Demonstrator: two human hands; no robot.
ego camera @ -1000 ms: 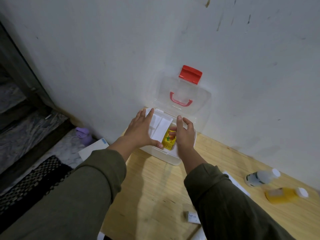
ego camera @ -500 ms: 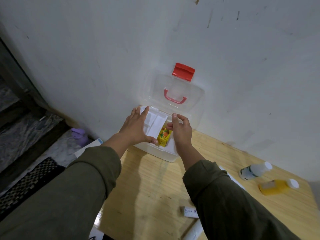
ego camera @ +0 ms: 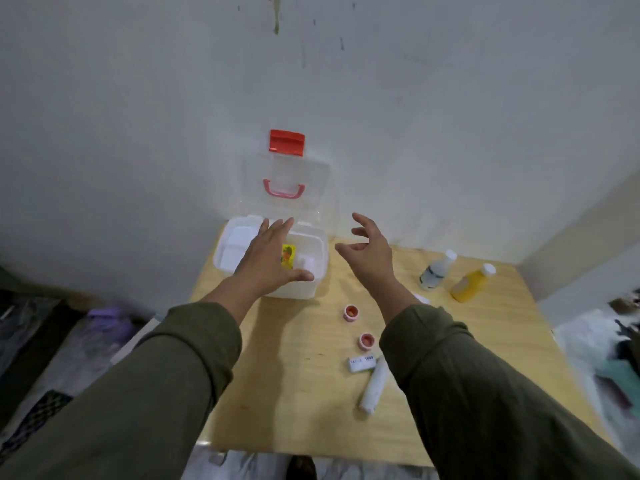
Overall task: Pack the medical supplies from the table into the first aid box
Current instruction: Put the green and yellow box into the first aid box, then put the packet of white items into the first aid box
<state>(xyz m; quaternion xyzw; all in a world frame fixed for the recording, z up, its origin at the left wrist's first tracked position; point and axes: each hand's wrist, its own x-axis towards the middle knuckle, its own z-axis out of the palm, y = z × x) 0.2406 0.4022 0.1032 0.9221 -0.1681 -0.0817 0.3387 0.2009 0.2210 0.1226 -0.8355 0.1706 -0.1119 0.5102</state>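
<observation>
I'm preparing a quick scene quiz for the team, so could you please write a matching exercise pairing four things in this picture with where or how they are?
Things:
1. yellow box
2. yellow bottle
3. white tube
4. right hand

Places or states:
A. lying at the table's far right, white cap on
B. open and empty, raised above the table
C. inside the first aid box
D. lying on the table beside a small white packet

Pairs: 1-C, 2-A, 3-D, 4-B
</observation>
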